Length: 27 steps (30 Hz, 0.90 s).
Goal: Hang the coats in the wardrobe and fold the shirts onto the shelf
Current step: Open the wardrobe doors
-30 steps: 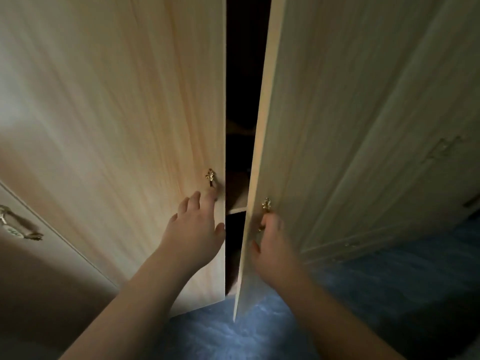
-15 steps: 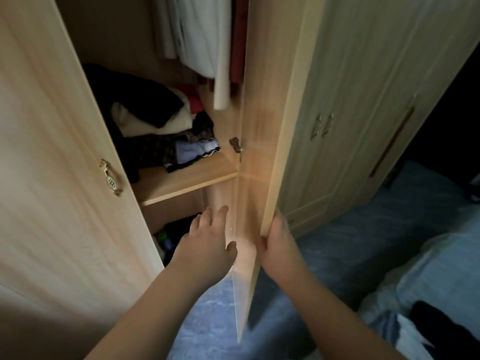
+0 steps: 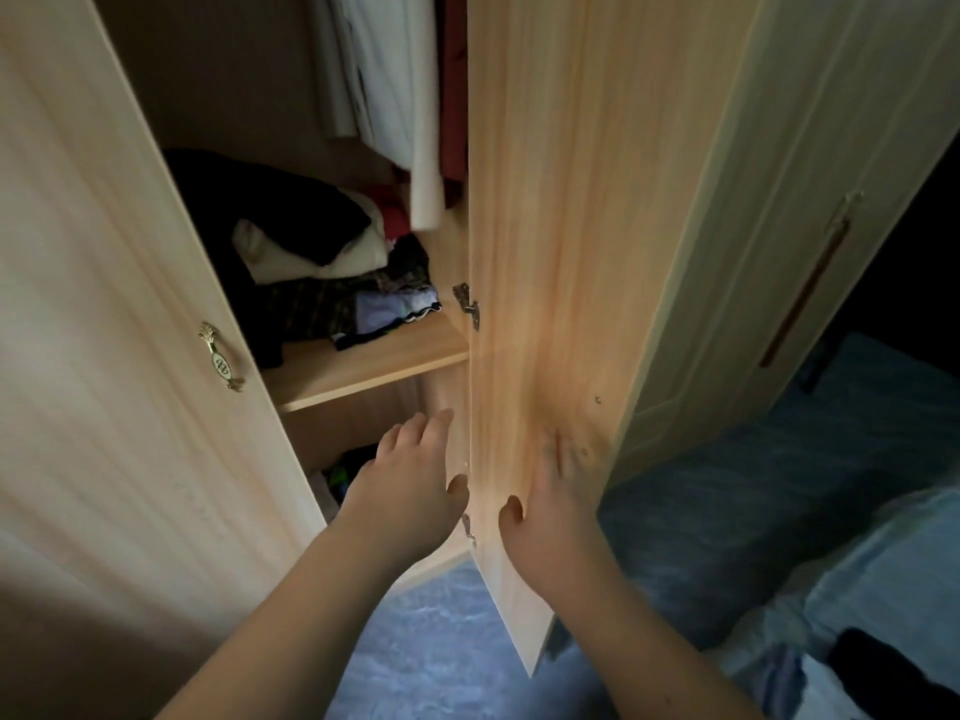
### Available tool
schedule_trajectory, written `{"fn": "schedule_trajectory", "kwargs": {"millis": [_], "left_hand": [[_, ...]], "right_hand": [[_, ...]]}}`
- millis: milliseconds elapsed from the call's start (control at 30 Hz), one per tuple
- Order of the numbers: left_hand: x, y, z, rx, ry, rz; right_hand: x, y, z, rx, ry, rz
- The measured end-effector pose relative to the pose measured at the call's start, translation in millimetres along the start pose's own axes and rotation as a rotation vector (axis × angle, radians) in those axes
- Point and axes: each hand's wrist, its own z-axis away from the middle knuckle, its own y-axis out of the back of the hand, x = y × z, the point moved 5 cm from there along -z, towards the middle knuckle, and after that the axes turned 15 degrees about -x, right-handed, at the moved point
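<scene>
Blue floor (image 3: 441, 641) lies below a pale wood wardrobe (image 3: 753, 252) with both doors swung wide. On the shelf (image 3: 374, 366) sits a heap of folded clothes (image 3: 322, 272), and white and red garments (image 3: 395, 96) hang above it. Left hand (image 3: 410, 485) hovers before the opening, fingers spread and holding nothing. Right hand (image 3: 556, 506) lies flat against the inner face of the right door (image 3: 545, 252), fingers straight. Left door (image 3: 104, 304) carries a brass handle (image 3: 221, 357).
</scene>
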Motion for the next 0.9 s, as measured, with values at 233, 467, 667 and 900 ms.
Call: {"fn": "schedule_trajectory", "kwargs": {"millis": [233,467,667,900], "left_hand": [[-89.2,34.4,21.6,0.132,0.212,0.129],[-213.4,51.9,-2.2,0.342,0.357,0.536],[-296.8,71.4,-79.4,0.544,0.387,0.690],[-318.2,71.9,-122.8,0.527,0.241,0.849]], "right_hand": [[-68.8,-36.4,-42.0,-0.168,0.193,0.051],[-136.5,-92.5,-93.1,-0.264,0.310,0.092],[-161.7,-134.2,-152.7,-0.367,0.235,0.130],[-184.7,-155.4,-193.9,-0.396,0.208,0.125]]}}
